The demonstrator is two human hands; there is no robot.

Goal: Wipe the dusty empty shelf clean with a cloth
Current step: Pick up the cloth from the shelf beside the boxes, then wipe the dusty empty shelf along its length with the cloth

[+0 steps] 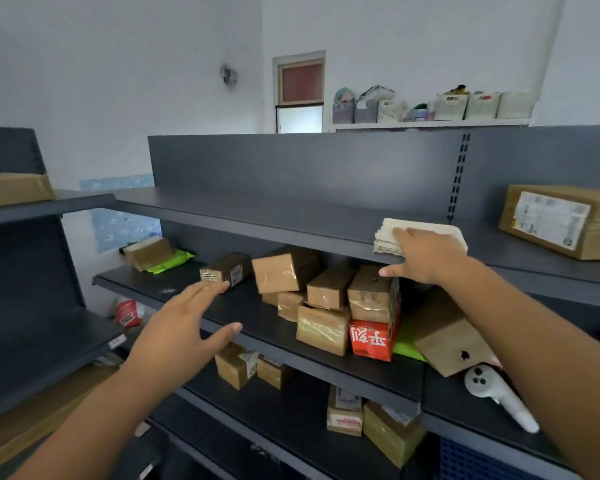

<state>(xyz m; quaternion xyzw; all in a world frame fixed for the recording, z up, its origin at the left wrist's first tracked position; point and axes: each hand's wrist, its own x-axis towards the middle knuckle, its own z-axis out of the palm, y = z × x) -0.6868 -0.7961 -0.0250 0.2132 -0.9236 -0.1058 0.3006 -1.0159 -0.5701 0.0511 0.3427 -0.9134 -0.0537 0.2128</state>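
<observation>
The bare top shelf (pixel 257 216) is a dark grey metal board running across the middle of the view. A folded cream cloth (pixel 388 233) lies near the shelf's front edge at its right end. My right hand (pixel 423 254) presses flat on the cloth, fingers spread over it and thumb hanging below the shelf lip. My left hand (pixel 184 323) hovers open, fingers apart, in front of the second shelf (pixel 174 289), holding nothing.
A labelled cardboard parcel (pixel 565 220) sits on the top level just right of the cloth, past the slotted upright (pixel 458 174). Several brown boxes and a red box (pixel 371 341) crowd the second shelf. A white handheld device (pixel 499 396) lies lower right. Another rack (pixel 21 237) stands left.
</observation>
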